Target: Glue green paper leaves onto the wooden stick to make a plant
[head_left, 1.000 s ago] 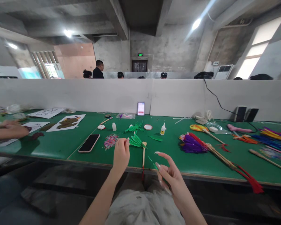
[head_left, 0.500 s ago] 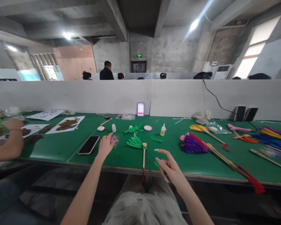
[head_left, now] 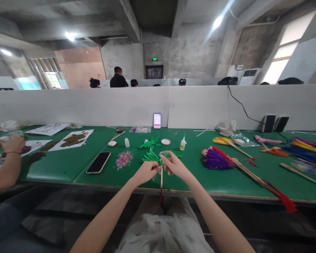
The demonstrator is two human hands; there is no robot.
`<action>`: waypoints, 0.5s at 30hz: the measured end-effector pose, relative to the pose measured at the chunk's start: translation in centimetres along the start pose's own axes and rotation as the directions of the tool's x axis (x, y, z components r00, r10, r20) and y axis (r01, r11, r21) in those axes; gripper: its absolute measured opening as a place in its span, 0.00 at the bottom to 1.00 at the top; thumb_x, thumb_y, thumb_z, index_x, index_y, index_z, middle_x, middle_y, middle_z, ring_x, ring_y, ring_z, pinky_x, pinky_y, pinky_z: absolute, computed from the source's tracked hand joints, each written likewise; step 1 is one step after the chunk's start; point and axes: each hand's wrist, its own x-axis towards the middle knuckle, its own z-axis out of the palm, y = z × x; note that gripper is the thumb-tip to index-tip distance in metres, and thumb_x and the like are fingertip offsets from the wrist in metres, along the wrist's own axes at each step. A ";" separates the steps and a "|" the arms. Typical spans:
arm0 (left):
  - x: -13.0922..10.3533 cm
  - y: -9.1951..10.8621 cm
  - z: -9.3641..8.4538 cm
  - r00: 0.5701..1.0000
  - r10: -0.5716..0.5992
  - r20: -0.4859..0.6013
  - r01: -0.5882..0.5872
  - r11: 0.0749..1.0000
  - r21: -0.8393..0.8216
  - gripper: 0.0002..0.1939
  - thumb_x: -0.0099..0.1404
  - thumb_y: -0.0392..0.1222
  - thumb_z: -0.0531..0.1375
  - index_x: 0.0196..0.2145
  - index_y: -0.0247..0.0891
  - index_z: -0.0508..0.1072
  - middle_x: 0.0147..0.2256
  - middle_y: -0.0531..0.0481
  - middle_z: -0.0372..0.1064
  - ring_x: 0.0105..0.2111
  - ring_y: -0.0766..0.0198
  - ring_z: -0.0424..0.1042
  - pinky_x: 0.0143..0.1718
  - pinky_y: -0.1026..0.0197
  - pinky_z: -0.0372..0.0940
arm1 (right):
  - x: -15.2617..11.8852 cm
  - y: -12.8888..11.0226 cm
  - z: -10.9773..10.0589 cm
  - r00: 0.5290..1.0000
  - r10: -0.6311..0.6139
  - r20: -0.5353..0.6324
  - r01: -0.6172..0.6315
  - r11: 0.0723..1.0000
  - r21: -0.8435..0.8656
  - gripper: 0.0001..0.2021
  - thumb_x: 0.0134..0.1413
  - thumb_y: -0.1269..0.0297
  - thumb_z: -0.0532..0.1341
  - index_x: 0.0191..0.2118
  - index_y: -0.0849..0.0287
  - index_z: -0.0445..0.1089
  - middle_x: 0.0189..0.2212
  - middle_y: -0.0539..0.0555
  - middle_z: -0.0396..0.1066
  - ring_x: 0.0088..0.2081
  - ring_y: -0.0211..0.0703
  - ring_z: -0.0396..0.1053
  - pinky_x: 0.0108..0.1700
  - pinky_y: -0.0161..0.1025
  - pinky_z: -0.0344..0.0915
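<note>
A small fan of green feathers (head_left: pixel 150 156) on a wooden stick handle (head_left: pixel 161 179) with a red tassel lies in front of me. My left hand (head_left: pixel 147 171) has its fingers closed at the base of the fan, beside the stick. Across from it, my right hand (head_left: pixel 176 166) is bent in a pinch over the fan's head, with a green feather (head_left: pixel 167 154) at its fingertips. Both sets of fingertips partly cover the fan's wooden head. Loose green feathers (head_left: pixel 150 142) lie just behind it.
Left of my hands are pink sequins (head_left: pixel 124 160), a phone (head_left: pixel 98 162) and a small white bottle (head_left: pixel 126 142). A glue bottle (head_left: pixel 183 143) and a round lid (head_left: pixel 165 142) stand behind. Purple feather fans (head_left: pixel 217 160) lie right. A co-worker's hand (head_left: pixel 14 144) is far left.
My left hand has moved right, from the sequins to the fan. My right hand has moved up and left to the fan's head, bringing a green feather with it.
</note>
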 end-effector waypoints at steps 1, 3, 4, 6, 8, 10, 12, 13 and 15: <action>0.3 -0.3 -0.2 0.999 -0.033 -0.029 0.030 0.996 -0.086 0.17 0.61 0.50 0.53 0.22 0.35 0.68 0.14 0.55 0.59 0.16 0.69 0.59 0.20 0.66 0.52 | 0.1 0.1 -0.2 1.000 -0.005 -0.027 0.005 1.000 -0.004 0.21 0.52 0.49 0.57 0.47 0.59 0.61 0.17 0.43 0.63 0.14 0.31 0.60 0.13 0.27 0.54; 0.7 -0.6 -0.4 0.996 -0.072 -0.055 0.060 0.977 -0.203 0.19 0.61 0.54 0.52 0.27 0.34 0.68 0.16 0.55 0.60 0.15 0.70 0.59 0.18 0.67 0.52 | 0.3 0.7 -0.5 0.999 -0.001 -0.037 0.000 1.000 -0.025 0.23 0.46 0.50 0.62 0.44 0.60 0.64 0.23 0.47 0.67 0.20 0.33 0.65 0.14 0.26 0.56; 0.8 -0.6 -0.4 0.996 -0.077 -0.046 0.065 0.971 -0.232 0.20 0.61 0.55 0.52 0.30 0.33 0.68 0.17 0.55 0.61 0.16 0.71 0.59 0.18 0.67 0.51 | 0.4 1.1 -0.6 1.000 0.009 0.002 -0.009 0.999 -0.032 0.22 0.44 0.50 0.63 0.41 0.61 0.66 0.24 0.49 0.68 0.23 0.34 0.67 0.15 0.26 0.57; 1.2 -0.6 -0.1 0.996 -0.086 -0.014 0.078 0.953 -0.293 0.21 0.59 0.56 0.53 0.32 0.32 0.69 0.18 0.55 0.61 0.16 0.72 0.57 0.17 0.68 0.49 | 0.6 1.9 -0.5 0.989 0.029 0.142 -0.026 0.999 -0.022 0.20 0.45 0.48 0.62 0.34 0.63 0.69 0.26 0.52 0.71 0.26 0.37 0.69 0.17 0.27 0.58; 1.8 -0.6 0.2 0.993 -0.114 0.006 0.108 0.921 -0.373 0.22 0.59 0.57 0.53 0.31 0.31 0.69 0.17 0.56 0.58 0.15 0.74 0.54 0.16 0.69 0.46 | 0.9 2.7 -0.5 0.975 0.037 0.220 -0.036 0.999 -0.012 0.21 0.47 0.47 0.59 0.28 0.65 0.70 0.23 0.52 0.71 0.24 0.37 0.69 0.17 0.27 0.57; 2.6 -1.0 0.5 0.988 -0.155 -0.004 0.139 0.896 -0.422 0.23 0.60 0.57 0.52 0.29 0.30 0.70 0.15 0.57 0.55 0.14 0.75 0.52 0.16 0.69 0.44 | 1.3 3.5 -0.5 0.975 0.042 0.217 -0.040 0.999 -0.012 0.22 0.48 0.46 0.58 0.27 0.65 0.69 0.19 0.51 0.69 0.20 0.35 0.67 0.16 0.27 0.54; 3.4 -1.6 0.6 0.982 -0.186 -0.016 0.159 0.881 -0.446 0.21 0.59 0.55 0.54 0.32 0.31 0.69 0.15 0.58 0.55 0.14 0.75 0.53 0.16 0.69 0.44 | 1.9 4.2 -0.6 0.980 0.048 0.195 -0.047 0.999 -0.007 0.22 0.48 0.46 0.58 0.26 0.64 0.68 0.17 0.49 0.67 0.17 0.34 0.65 0.15 0.27 0.52; 3.7 -1.9 0.6 0.980 -0.197 -0.017 0.167 0.873 -0.458 0.19 0.58 0.54 0.55 0.34 0.32 0.68 0.16 0.58 0.57 0.15 0.75 0.55 0.16 0.69 0.44 | 2.2 4.5 -0.6 0.982 0.053 0.183 -0.053 0.999 -0.004 0.21 0.48 0.46 0.58 0.26 0.64 0.68 0.17 0.49 0.67 0.17 0.33 0.64 0.14 0.27 0.52; 4.1 -2.4 0.6 0.976 -0.217 -0.015 0.182 0.853 -0.489 0.18 0.56 0.51 0.58 0.37 0.34 0.66 0.18 0.58 0.59 0.15 0.75 0.56 0.16 0.70 0.46 | 2.8 5.0 -0.7 0.985 0.078 0.152 -0.078 0.997 -0.006 0.20 0.47 0.47 0.60 0.26 0.63 0.66 0.18 0.50 0.68 0.16 0.32 0.64 0.14 0.27 0.52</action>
